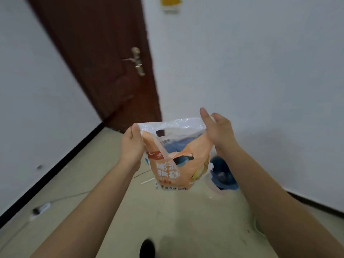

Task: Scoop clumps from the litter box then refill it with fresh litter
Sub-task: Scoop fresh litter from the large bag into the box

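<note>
Head view: orange-and-white plastic litter bag (175, 164) held up in mid-air over beige tiled floor (167, 220).
Hanging upright, long axis vertical, handle-cutout top edge uppermost and running left to right, bottom pointing at floor, printed face toward camera. Left hand (131, 144) gripping top left corner, fingers closed on it; right hand (217, 131) pinching top right corner, thumb straight. Dark blue round container (223, 174) on floor behind bag.

A room in a home: white walls (251, 71), a brown door (104, 58), a tiled floor (167, 211).
</note>
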Tool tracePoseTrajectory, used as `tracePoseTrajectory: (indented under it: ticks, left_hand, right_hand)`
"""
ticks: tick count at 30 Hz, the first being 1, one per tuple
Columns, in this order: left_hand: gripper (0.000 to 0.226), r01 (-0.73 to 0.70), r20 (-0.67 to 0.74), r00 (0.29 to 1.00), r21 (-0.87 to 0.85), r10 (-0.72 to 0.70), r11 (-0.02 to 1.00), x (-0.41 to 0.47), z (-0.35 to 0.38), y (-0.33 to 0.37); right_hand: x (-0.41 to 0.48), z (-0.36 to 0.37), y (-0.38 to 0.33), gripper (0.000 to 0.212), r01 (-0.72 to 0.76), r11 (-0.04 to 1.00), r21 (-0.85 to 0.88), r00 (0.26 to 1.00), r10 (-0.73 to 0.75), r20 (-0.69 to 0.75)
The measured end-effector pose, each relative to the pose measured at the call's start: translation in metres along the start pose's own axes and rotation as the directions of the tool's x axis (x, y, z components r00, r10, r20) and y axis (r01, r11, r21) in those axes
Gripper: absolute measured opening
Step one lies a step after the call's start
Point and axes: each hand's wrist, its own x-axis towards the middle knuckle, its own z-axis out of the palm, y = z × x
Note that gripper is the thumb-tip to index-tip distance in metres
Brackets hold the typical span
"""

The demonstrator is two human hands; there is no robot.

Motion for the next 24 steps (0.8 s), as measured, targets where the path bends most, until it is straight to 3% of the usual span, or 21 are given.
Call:
tracePoseTrajectory:
  ticks: [6,13,19,24]
  left_hand:
    - [0.042,0.059,-0.290,0.955,-0.002,-0.057,0.998,0.033,-0.213,-0.032]
    - [0.040,0.135,-0.538,0.842,0.127,-0.046,0.983,0.060,-0.461,-0.079]
    - [0.037,0.206,-0.694,0.720,0.190,-0.017,0.960,0.101,-0.617,-0.093]
    - [0.042,0.298,-0.791,0.612,0.216,-0.012,0.930,0.150,-0.718,-0.129]
  right_hand:
    - [-0.051,0.214,-0.019,0.056,0.104,0.993,-0.063,0.957,-0.083,0.279]
    - [-0.129,0.476,-0.036,0.052,0.126,0.988,-0.093,0.838,-0.055,0.543]
    - [-0.178,0.658,-0.072,0.055,0.231,0.972,-0.036,0.699,-0.140,0.702]
    - [-0.194,0.801,-0.075,0.055,0.173,0.985,0.001,0.571,-0.101,0.815]
